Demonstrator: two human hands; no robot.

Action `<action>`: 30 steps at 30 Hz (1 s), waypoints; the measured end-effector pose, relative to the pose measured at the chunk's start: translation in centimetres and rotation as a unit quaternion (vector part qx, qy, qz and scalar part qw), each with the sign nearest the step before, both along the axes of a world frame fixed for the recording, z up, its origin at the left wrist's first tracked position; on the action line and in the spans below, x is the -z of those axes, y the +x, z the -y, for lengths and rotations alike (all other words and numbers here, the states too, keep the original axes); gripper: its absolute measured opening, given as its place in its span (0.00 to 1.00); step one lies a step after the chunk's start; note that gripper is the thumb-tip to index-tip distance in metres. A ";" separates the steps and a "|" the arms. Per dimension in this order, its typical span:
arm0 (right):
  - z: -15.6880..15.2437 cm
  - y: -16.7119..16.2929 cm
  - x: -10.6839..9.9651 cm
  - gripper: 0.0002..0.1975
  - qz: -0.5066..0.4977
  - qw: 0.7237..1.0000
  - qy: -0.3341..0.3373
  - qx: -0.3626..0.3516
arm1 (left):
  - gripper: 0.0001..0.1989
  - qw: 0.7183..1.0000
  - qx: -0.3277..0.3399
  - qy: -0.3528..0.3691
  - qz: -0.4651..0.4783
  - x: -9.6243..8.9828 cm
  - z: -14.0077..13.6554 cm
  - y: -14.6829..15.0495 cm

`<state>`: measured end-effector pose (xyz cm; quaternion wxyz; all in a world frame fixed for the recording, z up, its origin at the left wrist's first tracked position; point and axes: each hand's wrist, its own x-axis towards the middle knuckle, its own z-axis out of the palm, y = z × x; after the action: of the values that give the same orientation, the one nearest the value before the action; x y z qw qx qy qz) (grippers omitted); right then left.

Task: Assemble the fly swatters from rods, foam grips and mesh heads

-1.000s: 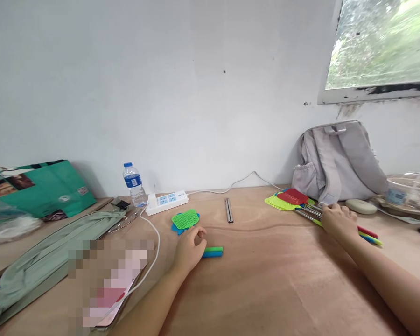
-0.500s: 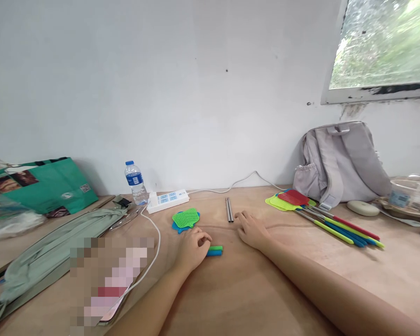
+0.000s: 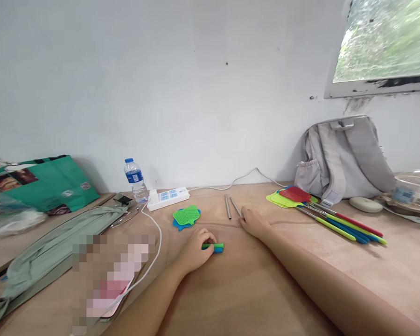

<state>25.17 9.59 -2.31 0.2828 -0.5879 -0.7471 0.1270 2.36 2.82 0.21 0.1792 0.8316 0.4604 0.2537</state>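
Observation:
My left hand [image 3: 197, 248] is closed around a green handle tube [image 3: 219, 245], its fingertips bent over it. Just in front of that tube lies a blue handle tube [image 3: 218, 250]. My right hand [image 3: 254, 223] pinches the near end of a thin metal rod [image 3: 235, 206], which slants on the table. A second metal rod [image 3: 227, 207] lies to its left, untouched. Beyond my left hand a green mesh fly swatter head [image 3: 186, 215] rests on top of a blue swatter head [image 3: 179, 227].
Several fly swatters [image 3: 343, 224] lie in a pile at the right, before a grey backpack [image 3: 346, 158]. At the back left are a water bottle [image 3: 136, 179] and a white power strip [image 3: 168, 198]. A white cable [image 3: 158, 247] crosses over a phone [image 3: 114, 298].
My right hand has taken hold of the right metal rod, turning it away from the other one. My left hand has moved right and closed over the green tube.

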 end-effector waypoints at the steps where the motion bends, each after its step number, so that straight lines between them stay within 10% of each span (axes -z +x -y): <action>1: -0.1 0.3 0.2 0.04 -0.038 0.999 0.000 0.006 | 0.07 1.000 0.004 -0.001 -0.003 0.0 0.0 -0.1; 13: 1.9 0.3 1.5 0.15 -0.534 0.844 -0.025 0.037 | 0.08 0.999 0.047 -0.005 -0.023 0.8 -0.7 -1.0; 30: 7.2 -3.0 -0.5 0.10 -0.597 0.747 -0.223 -0.189 | 0.13 0.995 0.096 -0.007 -0.028 0.8 -0.5 -1.0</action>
<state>22.16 2.37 -1.77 0.5022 -0.2857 -0.4717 0.6661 1.38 3.36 -0.56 0.1958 0.8776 0.3846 0.2089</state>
